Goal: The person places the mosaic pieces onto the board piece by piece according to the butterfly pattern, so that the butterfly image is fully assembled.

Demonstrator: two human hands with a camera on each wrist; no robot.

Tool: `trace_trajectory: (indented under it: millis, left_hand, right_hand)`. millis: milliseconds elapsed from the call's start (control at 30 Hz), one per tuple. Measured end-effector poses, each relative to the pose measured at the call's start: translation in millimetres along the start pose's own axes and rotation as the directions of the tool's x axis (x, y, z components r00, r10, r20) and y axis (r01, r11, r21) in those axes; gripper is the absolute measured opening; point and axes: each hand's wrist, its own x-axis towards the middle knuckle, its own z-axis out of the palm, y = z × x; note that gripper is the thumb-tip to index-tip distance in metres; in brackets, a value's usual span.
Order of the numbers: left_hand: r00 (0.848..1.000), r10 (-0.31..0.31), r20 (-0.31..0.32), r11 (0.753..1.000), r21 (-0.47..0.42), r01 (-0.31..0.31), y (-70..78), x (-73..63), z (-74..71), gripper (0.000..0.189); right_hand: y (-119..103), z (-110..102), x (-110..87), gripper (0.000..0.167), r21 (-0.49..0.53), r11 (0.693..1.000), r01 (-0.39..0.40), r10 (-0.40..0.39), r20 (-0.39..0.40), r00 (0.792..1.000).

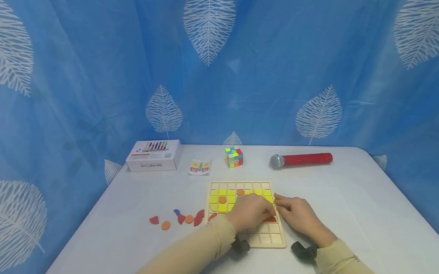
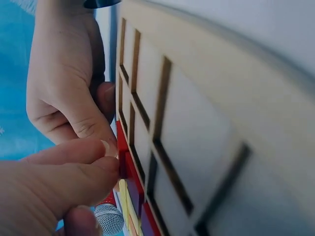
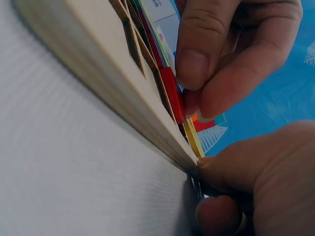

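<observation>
A wooden grid board [image 1: 261, 240] lies on the table, partly covered with yellow squares and a few orange discs. Over its right side, my left hand [image 1: 250, 211] pinches a flat red piece [image 3: 172, 93] at one of the cells, thumb and index fingertips close together. More red and purple pieces line the row beside it in the left wrist view. With thumb and a finger, my right hand [image 1: 300, 216] grips the board's right edge. My left hand and forearm hide the board's middle in the head view.
Left of the board lie loose red quarter pieces [image 1: 199, 218], orange discs [image 1: 166, 225] and a small blue piece [image 1: 176, 211]. Behind stand a white box [image 1: 152, 161], a picture card [image 1: 200, 167], a puzzle cube [image 1: 234, 157] and a red microphone [image 1: 305, 159].
</observation>
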Motion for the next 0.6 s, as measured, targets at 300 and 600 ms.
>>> trace_trajectory:
  millis: [300,600]
  left_hand:
    - [1.0,0.019,0.01,0.997,0.069,-0.02,2.4,-3.9,1.7,0.016]
    - [0.998,0.055,0.035,0.989,0.133,-0.059,0.7,-7.2,-1.0,0.014]
  right_hand:
    - [1.3,1.8,0.0,0.03,0.019,1.0,-0.018,0.018,0.009,1.0]
    - [0.5,2.5,0.4,0.03,0.023,0.999,-0.023,0.023,0.012,1.0]
